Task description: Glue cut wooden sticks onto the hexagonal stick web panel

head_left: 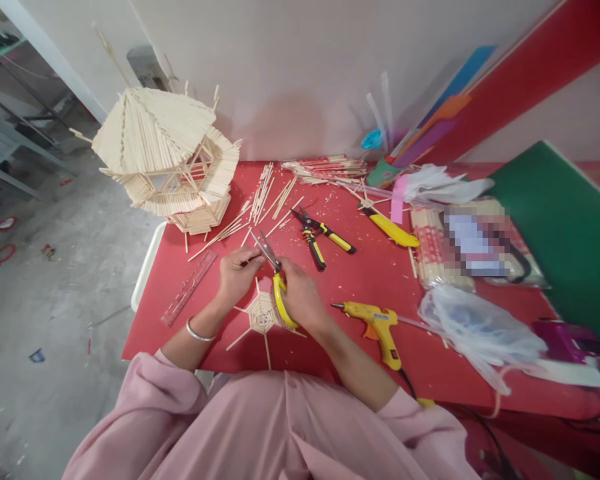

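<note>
In my right hand (303,293) is a pair of scissors (281,300) with yellow handles, its blades parted and pointing up and away from me. My left hand (237,272), with a bangle on the wrist, is closed just left of the blades. The fingertips pinch something too small to make out. Below and between my hands, a web-shaped piece of wooden sticks (264,313) lies flat on the red table, with bare sticks reaching out from its middle. A clear ruler (189,288) rests left of my left hand.
A pagoda-like stick model (165,153) stands at the back left. Loose sticks (263,197) are scattered beyond my hands. Yellow-black pliers (320,237), a yellow cutter knife (390,229) and a glue gun (377,323) lie to the right, near plastic bags (480,327) and packed sticks (427,240).
</note>
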A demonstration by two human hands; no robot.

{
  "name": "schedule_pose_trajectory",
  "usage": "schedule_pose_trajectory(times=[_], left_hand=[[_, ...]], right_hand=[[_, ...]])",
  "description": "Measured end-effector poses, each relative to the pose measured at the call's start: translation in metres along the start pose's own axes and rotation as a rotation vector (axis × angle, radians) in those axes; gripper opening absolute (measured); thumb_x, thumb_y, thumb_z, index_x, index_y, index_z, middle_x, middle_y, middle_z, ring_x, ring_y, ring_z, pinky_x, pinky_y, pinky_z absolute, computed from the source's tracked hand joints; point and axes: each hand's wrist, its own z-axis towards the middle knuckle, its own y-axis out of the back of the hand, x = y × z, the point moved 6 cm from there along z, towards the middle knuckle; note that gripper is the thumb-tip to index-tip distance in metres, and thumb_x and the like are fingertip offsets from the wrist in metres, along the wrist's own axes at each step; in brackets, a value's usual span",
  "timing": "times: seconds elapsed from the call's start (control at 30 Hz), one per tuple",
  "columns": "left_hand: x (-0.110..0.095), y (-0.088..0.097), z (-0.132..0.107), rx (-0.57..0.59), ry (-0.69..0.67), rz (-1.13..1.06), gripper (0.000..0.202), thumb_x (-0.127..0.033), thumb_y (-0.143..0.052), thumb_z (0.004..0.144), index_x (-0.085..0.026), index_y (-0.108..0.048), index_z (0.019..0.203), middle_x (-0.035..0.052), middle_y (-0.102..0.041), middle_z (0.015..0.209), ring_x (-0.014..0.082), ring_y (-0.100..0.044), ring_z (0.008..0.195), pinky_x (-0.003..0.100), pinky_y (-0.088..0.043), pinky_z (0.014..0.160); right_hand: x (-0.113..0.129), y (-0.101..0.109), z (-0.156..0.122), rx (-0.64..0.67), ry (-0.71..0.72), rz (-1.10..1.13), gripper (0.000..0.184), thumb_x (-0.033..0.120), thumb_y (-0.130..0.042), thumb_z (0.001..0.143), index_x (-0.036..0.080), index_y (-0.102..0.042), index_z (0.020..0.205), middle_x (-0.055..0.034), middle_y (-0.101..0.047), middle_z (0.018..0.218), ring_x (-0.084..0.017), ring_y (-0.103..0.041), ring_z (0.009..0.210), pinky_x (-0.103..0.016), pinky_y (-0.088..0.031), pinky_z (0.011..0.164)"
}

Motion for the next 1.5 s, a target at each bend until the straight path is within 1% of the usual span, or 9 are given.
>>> schedule_pose_trajectory(times=[0.17, 0.33, 0.43, 0.7, 0.9, 0.97, 1.17, 1.3, 1.5], left_hand=[[0.011, -0.004, 0.031, 0.01, -0.051, 0.011, 0.01, -0.024, -0.072, 0.076, -0.02, -0.08, 0.073, 0.0016, -0.072, 0.068, 0.0128, -0.062, 0.061, 0.024, -0.049, 0.059], [0.019, -0.009, 0.045, -0.01, -0.054, -0.002, 0.012, -0.023, -0.07, 0.076, -0.02, -0.082, 0.075, 0.0022, -0.075, 0.072, 0.0144, -0.065, 0.065, 0.025, -0.052, 0.063], [0.02, -0.01, 0.047, -0.02, -0.046, -0.023, 0.012, -0.022, -0.071, 0.075, -0.02, -0.083, 0.078, 0.0023, -0.076, 0.075, 0.0146, -0.066, 0.067, 0.025, -0.052, 0.064], [0.02, -0.007, 0.047, -0.041, -0.011, 0.001, 0.012, -0.023, -0.073, 0.077, -0.021, -0.084, 0.081, 0.0008, -0.071, 0.066, 0.0128, -0.057, 0.059, 0.024, -0.047, 0.056], [0.006, -0.007, 0.045, -0.034, -0.067, 0.065, 0.01, -0.021, -0.072, 0.077, -0.021, -0.081, 0.071, 0.0005, -0.067, 0.062, 0.0132, -0.057, 0.059, 0.025, -0.047, 0.058], [0.004, -0.006, 0.046, -0.038, -0.071, 0.066, 0.01, -0.021, -0.073, 0.077, -0.021, -0.081, 0.072, 0.0004, -0.068, 0.063, 0.0132, -0.058, 0.059, 0.025, -0.047, 0.058], [0.018, -0.004, 0.049, -0.022, 0.065, -0.021, 0.013, -0.026, -0.077, 0.075, -0.018, -0.084, 0.084, 0.0031, -0.075, 0.072, 0.0138, -0.063, 0.064, 0.028, -0.053, 0.065], [0.023, -0.004, 0.05, -0.013, 0.144, -0.072, 0.021, -0.03, -0.08, 0.073, -0.018, -0.084, 0.089, 0.0028, -0.075, 0.073, 0.0121, -0.061, 0.059, 0.026, -0.051, 0.059], [0.026, -0.006, 0.05, -0.03, 0.181, -0.168, 0.021, -0.029, -0.082, 0.068, -0.018, -0.084, 0.085, 0.0007, -0.073, 0.067, 0.0104, -0.058, 0.056, 0.024, -0.049, 0.055]], right_hand=[[0.004, 0.006, 0.026, -0.032, -0.026, -0.078, 0.038, 0.015, -0.046, 0.094, 0.018, -0.054, 0.131, -0.0138, -0.068, 0.114, -0.026, -0.065, 0.102, -0.032, -0.042, 0.08], [0.005, 0.01, 0.042, -0.058, -0.05, -0.077, 0.035, 0.018, -0.044, 0.095, 0.018, -0.056, 0.128, -0.0139, -0.07, 0.109, -0.027, -0.067, 0.1, -0.033, -0.043, 0.079], [0.005, 0.01, 0.047, -0.04, -0.064, -0.074, 0.034, 0.02, -0.043, 0.095, 0.018, -0.057, 0.126, -0.0138, -0.072, 0.106, -0.027, -0.068, 0.096, -0.033, -0.043, 0.078], [0.003, 0.012, 0.05, -0.01, -0.097, -0.07, 0.034, 0.023, -0.048, 0.093, 0.019, -0.059, 0.125, -0.0129, -0.075, 0.105, -0.027, -0.07, 0.091, -0.033, -0.043, 0.074], [0.008, 0.015, 0.048, -0.004, -0.068, -0.057, 0.036, 0.021, -0.046, 0.095, 0.019, -0.056, 0.129, -0.014, -0.071, 0.115, -0.026, -0.068, 0.099, -0.032, -0.043, 0.078], [0.009, 0.015, 0.048, 0.003, -0.067, -0.055, 0.034, 0.023, -0.044, 0.096, 0.019, -0.057, 0.128, -0.0138, -0.073, 0.112, -0.026, -0.069, 0.096, -0.032, -0.042, 0.075], [0.003, 0.013, 0.049, 0.012, -0.086, -0.071, 0.033, 0.03, -0.045, 0.098, 0.019, -0.06, 0.125, -0.0121, -0.077, 0.098, -0.026, -0.07, 0.085, -0.03, -0.037, 0.067], [-0.001, 0.012, 0.048, 0.002, -0.093, -0.064, 0.036, 0.036, -0.043, 0.1, 0.02, -0.062, 0.126, -0.0116, -0.077, 0.095, -0.026, -0.07, 0.083, -0.03, -0.036, 0.066], [-0.002, 0.014, 0.045, -0.006, -0.1, -0.09, 0.036, 0.034, -0.044, 0.099, 0.02, -0.063, 0.126, -0.0105, -0.077, 0.091, -0.026, -0.07, 0.081, -0.03, -0.037, 0.067]])
